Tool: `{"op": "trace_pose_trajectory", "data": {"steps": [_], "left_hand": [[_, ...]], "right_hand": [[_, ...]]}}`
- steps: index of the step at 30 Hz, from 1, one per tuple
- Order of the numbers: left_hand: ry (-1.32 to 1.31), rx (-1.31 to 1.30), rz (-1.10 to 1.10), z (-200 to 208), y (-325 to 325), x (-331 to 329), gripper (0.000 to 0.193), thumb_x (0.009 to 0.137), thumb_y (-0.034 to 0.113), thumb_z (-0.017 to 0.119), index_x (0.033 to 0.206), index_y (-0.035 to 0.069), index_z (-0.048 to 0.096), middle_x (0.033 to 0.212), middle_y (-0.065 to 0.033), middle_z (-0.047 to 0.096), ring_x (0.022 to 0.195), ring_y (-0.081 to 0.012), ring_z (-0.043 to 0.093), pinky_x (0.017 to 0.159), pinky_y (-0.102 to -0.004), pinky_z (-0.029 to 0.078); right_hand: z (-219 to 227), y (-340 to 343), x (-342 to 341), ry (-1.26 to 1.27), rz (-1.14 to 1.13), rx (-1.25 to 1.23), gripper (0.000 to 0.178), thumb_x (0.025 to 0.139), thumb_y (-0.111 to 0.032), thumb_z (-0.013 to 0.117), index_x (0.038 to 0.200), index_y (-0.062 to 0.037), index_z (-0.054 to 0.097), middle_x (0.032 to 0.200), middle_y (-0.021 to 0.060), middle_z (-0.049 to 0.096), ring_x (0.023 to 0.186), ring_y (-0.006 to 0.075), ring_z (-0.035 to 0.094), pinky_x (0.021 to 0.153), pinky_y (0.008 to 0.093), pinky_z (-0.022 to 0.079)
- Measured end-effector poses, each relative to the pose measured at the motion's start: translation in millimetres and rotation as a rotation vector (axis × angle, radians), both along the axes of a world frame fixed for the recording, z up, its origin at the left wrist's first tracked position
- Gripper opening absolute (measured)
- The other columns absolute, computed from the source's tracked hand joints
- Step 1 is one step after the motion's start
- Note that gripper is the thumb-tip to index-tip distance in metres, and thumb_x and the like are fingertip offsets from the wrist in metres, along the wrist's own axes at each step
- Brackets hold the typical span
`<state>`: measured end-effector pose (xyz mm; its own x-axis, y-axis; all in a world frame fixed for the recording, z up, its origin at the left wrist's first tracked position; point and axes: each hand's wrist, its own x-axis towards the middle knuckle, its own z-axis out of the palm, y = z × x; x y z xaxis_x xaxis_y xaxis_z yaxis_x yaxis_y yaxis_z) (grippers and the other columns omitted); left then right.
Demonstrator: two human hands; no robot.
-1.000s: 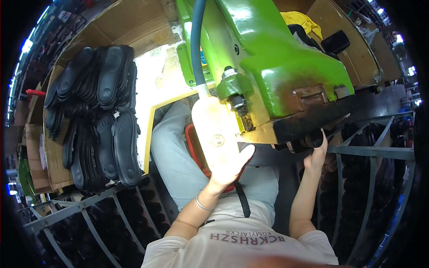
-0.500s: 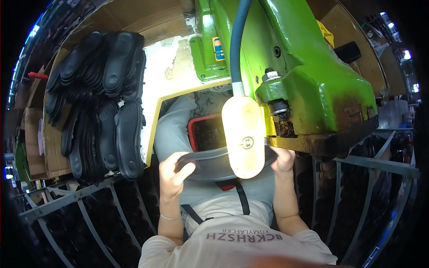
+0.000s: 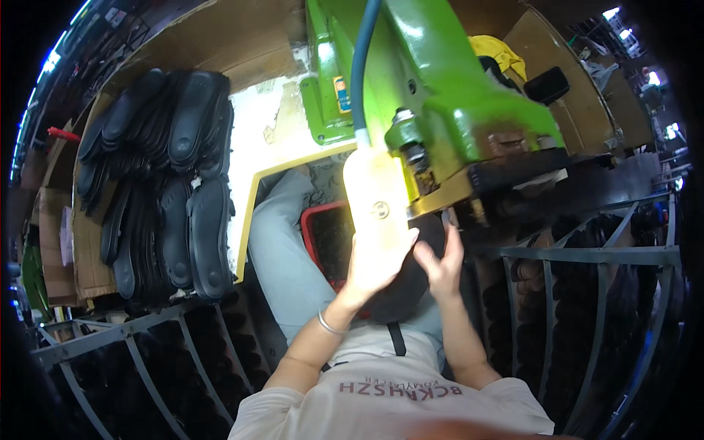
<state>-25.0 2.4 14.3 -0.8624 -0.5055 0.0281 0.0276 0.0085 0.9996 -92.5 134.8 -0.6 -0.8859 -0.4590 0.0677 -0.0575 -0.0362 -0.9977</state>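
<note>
A dark shoe sole [image 3: 402, 299] is tilted up in front of my lap, just below the green machine [image 3: 469, 95]. My left hand [image 3: 375, 265] grips it on the left side, with some fingers lost in the lamp's glare. At its right edge is my right hand [image 3: 443, 271], thumb and fingers on either side of the sole's upper part. The sole's upper end lies close under the machine's metal edge [image 3: 440, 199]; whether they touch, I cannot tell. A glowing oval lamp [image 3: 375, 187] hangs over the left hand and hides part of the sole.
Stacks of black soles [image 3: 209, 238] stand on the left in a cardboard box [image 3: 94, 257]. A yellow-edged cutout [image 3: 253, 194] opens in the white table, with a red-rimmed container [image 3: 306, 227] below. Metal racks [image 3: 587, 254] flank me. A yellow cloth [image 3: 499, 53] lies behind the machine.
The sole has turned from lying crosswise to standing steeply. My left hand has moved right and inward; my right hand has shifted slightly left. The view has shifted, showing the machine further left.
</note>
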Motion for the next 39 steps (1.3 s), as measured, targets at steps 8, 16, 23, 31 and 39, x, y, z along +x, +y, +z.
{"op": "trace_pose_trajectory", "data": {"steps": [8, 16, 23, 31, 39], "left_hand": [[-0.034, -0.103, 0.187, -12.8, 15.0, 8.1, 0.015, 0.082, 0.002, 0.064, 0.096, -0.002, 0.062, 0.078, -0.0011, 0.062, 0.067, -0.0041, 0.054, 0.058, -0.0180, 0.043], [0.105, -0.044, 0.130, 6.2, -13.2, 26.9, 0.033, 0.076, 0.001, 0.068, 0.106, -0.007, 0.057, 0.092, -0.0097, 0.063, 0.084, -0.0153, 0.060, 0.079, -0.0266, 0.048], [0.114, 0.071, 0.084, 13.2, -58.9, 52.4, 0.019, 0.074, -0.004, 0.068, 0.092, -0.005, 0.063, 0.085, -0.0089, 0.065, 0.074, -0.0113, 0.060, 0.068, -0.0235, 0.048], [0.023, 0.389, 0.137, -16.2, -71.3, 114.7, 0.014, 0.076, -0.007, 0.064, 0.082, -0.002, 0.053, 0.077, -0.0074, 0.060, 0.070, -0.0103, 0.056, 0.066, -0.0220, 0.046], [-0.282, 0.026, -0.080, -48.0, 39.7, 94.0, 0.028, 0.072, 0.017, 0.078, 0.075, -0.001, 0.057, 0.057, -0.0038, 0.053, 0.049, -0.0065, 0.046, 0.046, -0.0241, 0.040]], "right_hand": [[-28.4, 103.5, 52.7, -0.611, -0.043, -0.221, 0.039, 0.068, -0.001, 0.066, 0.105, 0.0012, 0.053, 0.103, 0.0102, 0.061, 0.095, 0.0177, 0.058, 0.086, 0.0311, 0.046], [34.4, 73.9, -60.6, -0.236, -0.117, -0.081, 0.028, 0.068, -0.013, 0.062, 0.091, -0.0007, 0.054, 0.080, 0.0020, 0.054, 0.074, 0.0092, 0.051, 0.070, 0.0215, 0.041], [10.4, 31.0, -107.4, -0.173, 0.341, -0.150, 0.038, 0.073, -0.004, 0.065, 0.109, 0.0023, 0.055, 0.098, 0.0071, 0.061, 0.089, 0.0137, 0.056, 0.080, 0.0286, 0.044], [-25.2, -0.3, -44.8, -0.179, 0.185, -0.285, 0.037, 0.075, -0.004, 0.066, 0.110, 0.0024, 0.056, 0.100, 0.0070, 0.062, 0.091, 0.0152, 0.058, 0.081, 0.0299, 0.046], [14.3, -35.5, -36.9, 0.557, 0.313, -0.033, 0.054, 0.064, 0.002, 0.079, 0.111, 0.0034, 0.053, 0.106, 0.0064, 0.060, 0.083, 0.0148, 0.060, 0.070, 0.0259, 0.049]]}}
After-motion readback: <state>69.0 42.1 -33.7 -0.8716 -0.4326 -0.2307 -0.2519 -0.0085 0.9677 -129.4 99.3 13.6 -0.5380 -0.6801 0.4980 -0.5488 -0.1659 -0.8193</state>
